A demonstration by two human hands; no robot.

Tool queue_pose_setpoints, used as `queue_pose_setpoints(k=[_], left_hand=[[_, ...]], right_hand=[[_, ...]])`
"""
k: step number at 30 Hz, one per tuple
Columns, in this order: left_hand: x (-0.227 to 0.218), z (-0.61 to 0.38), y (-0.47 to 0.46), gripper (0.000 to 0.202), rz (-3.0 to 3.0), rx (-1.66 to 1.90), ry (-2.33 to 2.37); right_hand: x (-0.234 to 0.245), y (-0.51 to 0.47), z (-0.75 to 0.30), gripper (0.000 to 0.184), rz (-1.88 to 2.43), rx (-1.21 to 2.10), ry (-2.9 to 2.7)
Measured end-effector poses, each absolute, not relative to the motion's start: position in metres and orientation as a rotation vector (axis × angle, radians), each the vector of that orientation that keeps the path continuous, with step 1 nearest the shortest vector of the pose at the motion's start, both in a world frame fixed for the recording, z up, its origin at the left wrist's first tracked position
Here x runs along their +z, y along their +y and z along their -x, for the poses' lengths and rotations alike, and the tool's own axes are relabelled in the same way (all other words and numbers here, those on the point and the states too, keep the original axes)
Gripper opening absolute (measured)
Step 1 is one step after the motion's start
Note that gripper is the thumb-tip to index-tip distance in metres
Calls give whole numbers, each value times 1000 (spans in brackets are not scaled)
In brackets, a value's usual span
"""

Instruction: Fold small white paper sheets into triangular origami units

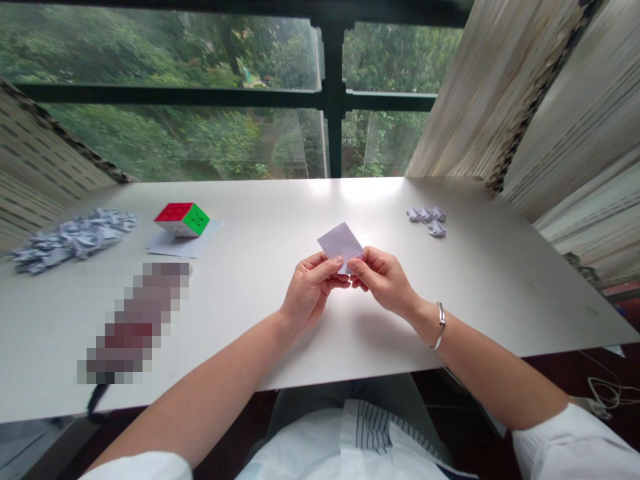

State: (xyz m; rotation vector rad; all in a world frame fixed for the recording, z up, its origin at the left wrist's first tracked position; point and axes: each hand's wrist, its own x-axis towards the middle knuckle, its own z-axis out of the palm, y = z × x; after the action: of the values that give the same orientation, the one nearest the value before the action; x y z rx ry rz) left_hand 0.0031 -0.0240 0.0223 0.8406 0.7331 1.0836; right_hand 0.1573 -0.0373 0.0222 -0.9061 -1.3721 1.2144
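Observation:
A small square of white paper (342, 240) is held up over the middle of the white table, one corner pointing away from me. My left hand (313, 287) pinches its lower left side, thumb on top and fingers curled beneath. On the lower right side, my right hand (383, 277) grips the same paper between thumb and fingers. The two thumbs lie close together near the bottom corner, which they partly cover. A silver bangle (440, 325) circles my right wrist.
Several folded paper pieces (427, 217) lie at the back right. To the left, a puzzle cube (183, 219) rests on paper sheets (207, 240), beside a heap of folded paper (75, 240). A blurred-out object (140, 320) lies in front. The table (500, 267) meets a window and curtains (465, 100).

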Motion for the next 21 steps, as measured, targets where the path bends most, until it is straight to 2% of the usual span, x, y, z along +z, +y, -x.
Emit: queue_pose_setpoints(k=[6,12,21], left_hand=[[23,-3,-25,18,-866,1117,706],[22,-4,-29,30,-1084,1200,724],[20,-4,-24,22,-1018,1238,797]], right_hand=[[23,-38,-158,36,924,1206,-1377],[25,-37,-158,36,980,1149,-1326],[18,-33,-159,40,1004,1173,-1392]])
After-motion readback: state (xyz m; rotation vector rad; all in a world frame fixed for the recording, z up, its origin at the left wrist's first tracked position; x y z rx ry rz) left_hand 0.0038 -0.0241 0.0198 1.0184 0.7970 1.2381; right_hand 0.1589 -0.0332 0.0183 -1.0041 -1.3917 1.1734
